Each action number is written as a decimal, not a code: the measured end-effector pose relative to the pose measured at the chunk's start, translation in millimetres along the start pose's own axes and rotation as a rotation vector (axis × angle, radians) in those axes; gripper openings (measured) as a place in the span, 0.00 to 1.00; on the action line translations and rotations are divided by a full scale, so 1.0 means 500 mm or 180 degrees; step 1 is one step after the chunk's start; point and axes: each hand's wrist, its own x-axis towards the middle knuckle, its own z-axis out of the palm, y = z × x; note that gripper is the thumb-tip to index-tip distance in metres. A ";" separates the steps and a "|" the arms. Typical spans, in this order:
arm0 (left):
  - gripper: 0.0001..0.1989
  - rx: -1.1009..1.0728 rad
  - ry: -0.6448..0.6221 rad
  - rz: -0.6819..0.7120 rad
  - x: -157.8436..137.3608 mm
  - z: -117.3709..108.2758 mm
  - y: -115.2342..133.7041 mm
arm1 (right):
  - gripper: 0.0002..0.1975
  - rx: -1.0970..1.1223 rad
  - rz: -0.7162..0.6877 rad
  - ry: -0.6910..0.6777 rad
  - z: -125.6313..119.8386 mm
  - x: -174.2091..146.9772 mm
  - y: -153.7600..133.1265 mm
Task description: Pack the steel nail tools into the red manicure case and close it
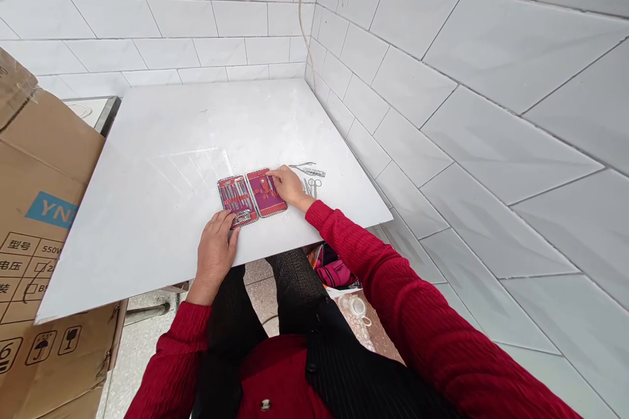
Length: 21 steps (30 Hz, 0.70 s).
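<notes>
A manicure case (265,204) with a red and purple lining lies unfolded on the white table. Its left half holds a row of slim metal tools (234,195) under a red strap, with a nail clipper (241,217) near the bottom. My left hand (216,245) grips the lower left corner of the case with fingers and thumb. Over the right half, my right hand (289,186) has its fingers pressed together by the red loops; whatever is between the fingertips is hidden. To its right lie small scissors (314,183), another nail clipper (314,172) and a slim metal tool (302,164).
The white table (167,124) reaches back to tiled walls (442,111) behind and on the right. Cardboard boxes (44,170) stand along its left side. A cable (301,10) hangs in the corner. Below the table edge is a pink cloth item (335,272).
</notes>
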 end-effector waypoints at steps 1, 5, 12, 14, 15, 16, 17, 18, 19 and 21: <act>0.20 0.0001 -0.0002 -0.0002 0.000 0.000 -0.001 | 0.21 -0.0039 0.0000 0.0000 0.002 -0.001 0.000; 0.20 0.0004 -0.0011 0.0011 0.000 0.001 -0.003 | 0.20 -0.0162 -0.0061 0.0032 0.006 -0.011 0.000; 0.21 0.0022 0.0030 0.0041 0.002 0.004 -0.005 | 0.17 -0.0260 -0.0342 0.0187 0.013 -0.036 0.006; 0.21 0.0037 0.0026 0.0054 0.002 0.005 -0.006 | 0.16 -0.0329 -0.0383 0.0180 0.013 -0.042 0.005; 0.21 0.0052 0.0028 0.0064 0.002 0.005 -0.006 | 0.15 -0.0377 -0.0394 0.0154 0.012 -0.044 0.004; 0.21 0.0071 0.0031 0.0075 0.002 0.005 -0.006 | 0.14 -0.0433 -0.0402 0.0112 0.010 -0.046 0.003; 0.21 0.0090 0.0034 0.0087 0.002 0.005 -0.007 | 0.14 -0.0490 -0.0410 0.0061 0.008 -0.048 0.001; 0.21 0.0104 0.0035 0.0099 0.002 0.005 -0.008 | 0.14 -0.0538 -0.0423 0.0004 0.004 -0.048 -0.001; 0.21 0.0114 0.0035 0.0110 0.002 0.005 -0.008 | 0.14 -0.0568 -0.0437 -0.0053 -0.001 -0.048 -0.003; 0.21 0.0119 0.0038 0.0127 0.002 0.005 -0.009 | 0.15 -0.0556 -0.0445 -0.0127 -0.016 -0.047 -0.005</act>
